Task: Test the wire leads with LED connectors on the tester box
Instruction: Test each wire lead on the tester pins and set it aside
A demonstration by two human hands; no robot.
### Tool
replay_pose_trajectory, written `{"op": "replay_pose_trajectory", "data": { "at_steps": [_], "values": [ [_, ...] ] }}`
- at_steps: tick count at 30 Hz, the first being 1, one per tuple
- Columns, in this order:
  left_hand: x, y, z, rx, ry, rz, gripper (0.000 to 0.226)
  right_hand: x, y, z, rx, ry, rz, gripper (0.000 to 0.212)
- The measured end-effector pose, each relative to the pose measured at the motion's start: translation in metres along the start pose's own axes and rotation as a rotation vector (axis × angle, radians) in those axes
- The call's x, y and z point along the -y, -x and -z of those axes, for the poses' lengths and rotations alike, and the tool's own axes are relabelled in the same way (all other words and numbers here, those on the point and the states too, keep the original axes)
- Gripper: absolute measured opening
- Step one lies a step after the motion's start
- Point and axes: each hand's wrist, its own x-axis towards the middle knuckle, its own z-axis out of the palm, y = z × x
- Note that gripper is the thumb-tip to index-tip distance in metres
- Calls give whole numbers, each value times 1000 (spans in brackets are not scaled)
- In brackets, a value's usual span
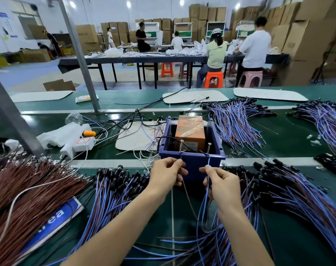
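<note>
One test in progress. In front of the tester box [194,164], left hand [167,171] with grip pinching the brown wire [188,196], tip raised toward the left contact screw [181,144]; right hand [220,181] with grip pinching the blue wire [207,192], tip toward the right contact screw [209,147]. Contact at either tip: cannot tell. No lit LED visible. Judged far from finished: piles of leads [113,189] either side of the box and behind it on the bench [297,150]; tested and untested indistinguishable.
</note>
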Motion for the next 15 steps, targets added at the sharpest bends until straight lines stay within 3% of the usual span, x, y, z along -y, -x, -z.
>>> {"op": "replay_pose_trajectory", "data": {
  "at_steps": [4,15],
  "values": [
    [0,-2,2,9,11,-31,21,-1,1,-1,-41,-10,69,30],
    [-2,-9,1,1,27,-21,23,-2,-5,-3,-14,6,30,27]
  ]
}}
